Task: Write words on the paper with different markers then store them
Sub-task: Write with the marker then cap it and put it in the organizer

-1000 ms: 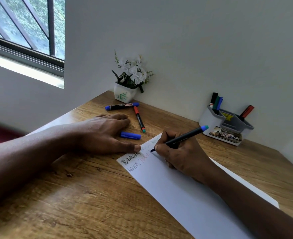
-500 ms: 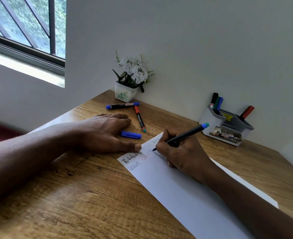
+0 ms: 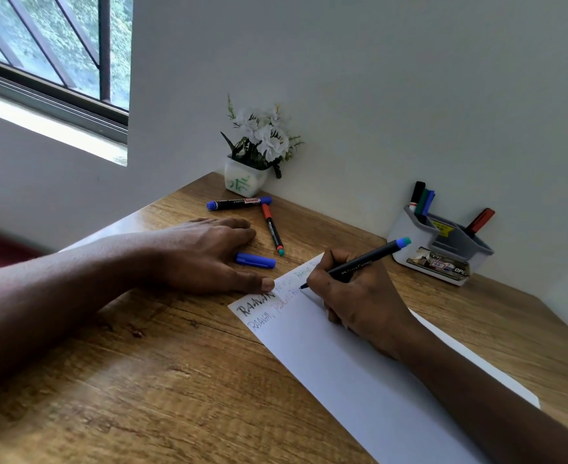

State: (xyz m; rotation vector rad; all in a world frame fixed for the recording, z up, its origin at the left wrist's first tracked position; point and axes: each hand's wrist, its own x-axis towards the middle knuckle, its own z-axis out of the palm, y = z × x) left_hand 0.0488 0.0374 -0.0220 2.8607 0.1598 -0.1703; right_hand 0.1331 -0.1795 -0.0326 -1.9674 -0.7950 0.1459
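Head view: the right hand point(image 3: 363, 296) grips a black pen point(image 3: 359, 262), its tip on the paper point(image 3: 359, 373) near the sheet's far corner. The left hand point(image 3: 205, 256) lies flat and open on the desk point(image 3: 142, 380), thumb pinning the paper's far edge, apparently beside a loose blue cap point(image 3: 255, 260).

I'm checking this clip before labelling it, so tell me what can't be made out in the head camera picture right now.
- Words on the paper beyond the first few: covered by the right hand, and too small.
- Near end of the paper: cut off by the bottom edge.
- Markers in the grey holder: only their tops show above its walls.
- Label on the holder's front: too small to read.
- Left hand fingertips: whether they touch the loose blue cap is unclear.
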